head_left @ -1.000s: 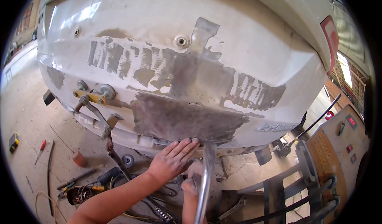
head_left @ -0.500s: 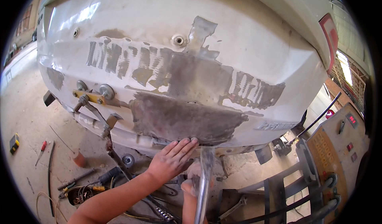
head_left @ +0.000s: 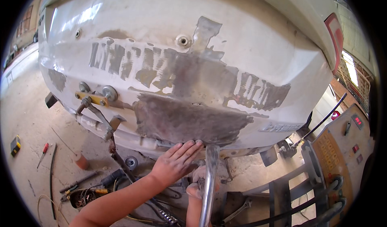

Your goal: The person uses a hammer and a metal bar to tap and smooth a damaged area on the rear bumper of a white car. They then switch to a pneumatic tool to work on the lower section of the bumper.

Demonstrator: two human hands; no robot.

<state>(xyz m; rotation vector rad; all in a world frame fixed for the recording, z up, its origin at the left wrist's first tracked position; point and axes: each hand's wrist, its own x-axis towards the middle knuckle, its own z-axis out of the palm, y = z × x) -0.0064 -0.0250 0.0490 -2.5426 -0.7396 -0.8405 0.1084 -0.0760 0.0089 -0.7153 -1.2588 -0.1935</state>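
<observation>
The white car tailgate (head_left: 258, 33) fills the upper view, with a large ground-down grey patch (head_left: 189, 118) at its lower middle. My left hand (head_left: 177, 158) lies flat with fingers stretched, its fingertips on the lower edge of that patch. Just right of and below it, my right hand (head_left: 195, 182) is closed and partly hidden behind a shiny metal bar (head_left: 209, 178). A dark piece shows between its fingers, but I cannot make out what it is. The bar rises from the lower edge, its flattened upper end at the tailgate's bottom edge.
A puller with round pads (head_left: 109, 92) is fixed on the tailgate's left. A control machine (head_left: 334, 146) with cables stands at right. On the floor lie a tape measure (head_left: 15, 145), a screwdriver (head_left: 42, 154), a parts tray (head_left: 80, 197), a power tool (head_left: 111, 178) and a wrench (head_left: 238, 211).
The metal bar's upper end has shifted and turned slightly, and my right hand has moved a little with it. My left hand stays flat on the panel edge. The view has drifted very slightly.
</observation>
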